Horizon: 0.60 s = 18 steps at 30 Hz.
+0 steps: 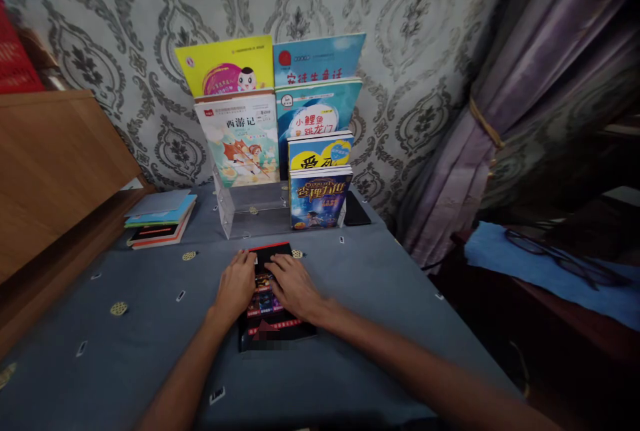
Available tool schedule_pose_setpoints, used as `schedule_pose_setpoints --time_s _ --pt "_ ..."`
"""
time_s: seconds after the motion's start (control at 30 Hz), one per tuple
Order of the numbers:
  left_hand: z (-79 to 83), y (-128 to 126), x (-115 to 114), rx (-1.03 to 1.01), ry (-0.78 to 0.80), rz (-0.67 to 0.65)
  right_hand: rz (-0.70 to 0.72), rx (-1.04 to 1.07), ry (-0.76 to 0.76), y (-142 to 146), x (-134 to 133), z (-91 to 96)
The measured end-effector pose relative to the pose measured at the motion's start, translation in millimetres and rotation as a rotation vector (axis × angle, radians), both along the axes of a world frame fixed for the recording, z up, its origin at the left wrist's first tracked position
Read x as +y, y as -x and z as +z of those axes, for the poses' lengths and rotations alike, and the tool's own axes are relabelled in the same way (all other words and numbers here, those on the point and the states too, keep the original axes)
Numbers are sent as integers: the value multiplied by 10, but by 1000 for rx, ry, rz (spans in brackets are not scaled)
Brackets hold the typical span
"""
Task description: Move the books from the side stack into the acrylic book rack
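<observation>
A dark book [265, 324] with small colourful pictures on its cover and a red strip along its far edge lies on the cloth-covered table. Over its upper left side rests my left hand [237, 288], fingers stretched forward and close together. My right hand [296, 288] lies across the upper right part, its fingers spread apart and pointing left. Both hands touch the book and hide parts of its cover. Behind it stands a clear acrylic book rack [250, 221] with several children's books, among them a white one [243, 141] and a blue one [320, 201].
A small stack of books [163, 218] lies at the left, beside a wooden cabinet panel [55, 171]. A dark flat object [357, 210] sits right of the rack. Beyond the table's right edge are a purple curtain [450, 184] and glasses [560, 254] on blue cloth.
</observation>
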<state>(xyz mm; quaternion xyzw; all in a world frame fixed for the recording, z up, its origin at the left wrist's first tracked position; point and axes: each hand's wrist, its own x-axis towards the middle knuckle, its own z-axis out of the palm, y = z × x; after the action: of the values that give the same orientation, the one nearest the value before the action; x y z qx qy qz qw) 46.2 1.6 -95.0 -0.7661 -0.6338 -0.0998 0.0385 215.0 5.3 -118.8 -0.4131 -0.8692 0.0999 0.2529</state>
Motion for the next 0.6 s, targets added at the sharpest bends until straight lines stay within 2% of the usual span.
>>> schedule_pose_setpoints --time_s 0.13,0.33,0.47,0.6 --pt "60 -2 -4 22 44 26 28 20 32 159 168 58" --pt "87 36 6 -20 49 27 143 -22 63 415 380 11" --pt "104 34 -1 7 47 20 123 -46 38 402 399 -36" --pt "137 14 -11 39 68 31 49 -28 28 252 392 -35"
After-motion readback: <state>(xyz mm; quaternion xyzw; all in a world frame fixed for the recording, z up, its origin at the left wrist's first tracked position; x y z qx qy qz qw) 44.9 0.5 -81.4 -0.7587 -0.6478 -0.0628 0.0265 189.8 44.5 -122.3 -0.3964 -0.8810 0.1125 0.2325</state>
